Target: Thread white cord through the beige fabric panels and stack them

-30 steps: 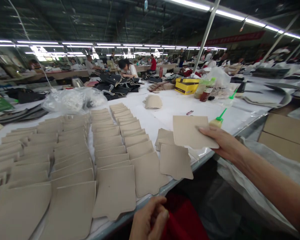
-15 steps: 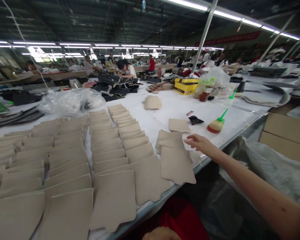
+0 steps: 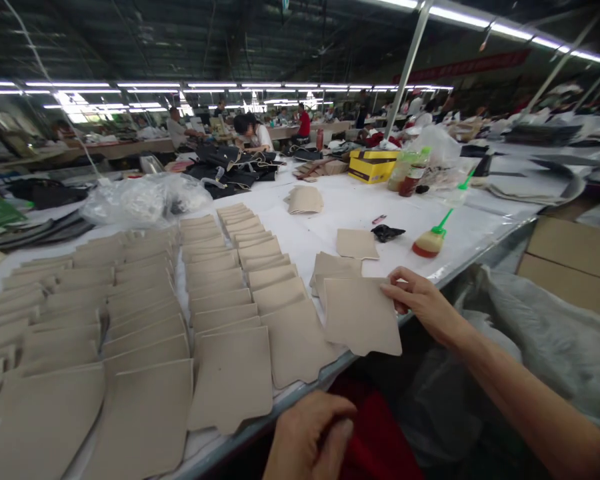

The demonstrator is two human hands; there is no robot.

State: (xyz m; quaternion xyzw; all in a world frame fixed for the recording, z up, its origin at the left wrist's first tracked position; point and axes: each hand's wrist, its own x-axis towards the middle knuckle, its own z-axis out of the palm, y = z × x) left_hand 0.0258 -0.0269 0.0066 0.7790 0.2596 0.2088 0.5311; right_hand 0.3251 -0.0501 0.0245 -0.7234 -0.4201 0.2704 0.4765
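My right hand point(image 3: 411, 293) pinches the upper right corner of a beige flat panel point(image 3: 363, 317) between thumb and fingers. The panel has a small tab on its lower edge and is tilted over the table's edge. Behind it lie more beige pieces point(image 3: 337, 265), partly covered by it. My left hand point(image 3: 313, 427) is low at the bottom middle, in front of the table edge, fingers curled with nothing visible in them. Left of the held panel, overlapping rows of like beige panels point(image 3: 233, 373) spread across the white table point(image 3: 275, 230).
Toward the right stand a glue bottle with a green spout point(image 3: 430, 240) and a black scrap point(image 3: 387, 233). Further back are a yellow box point(image 3: 373, 165), clear plastic bags point(image 3: 147, 200) and dark pieces point(image 3: 230, 167). A large pale sack point(image 3: 540, 333) hangs below the table's right side.
My right hand has taken hold of the front panel's corner and lifted it slightly. My left hand has risen further into view from the bottom edge.
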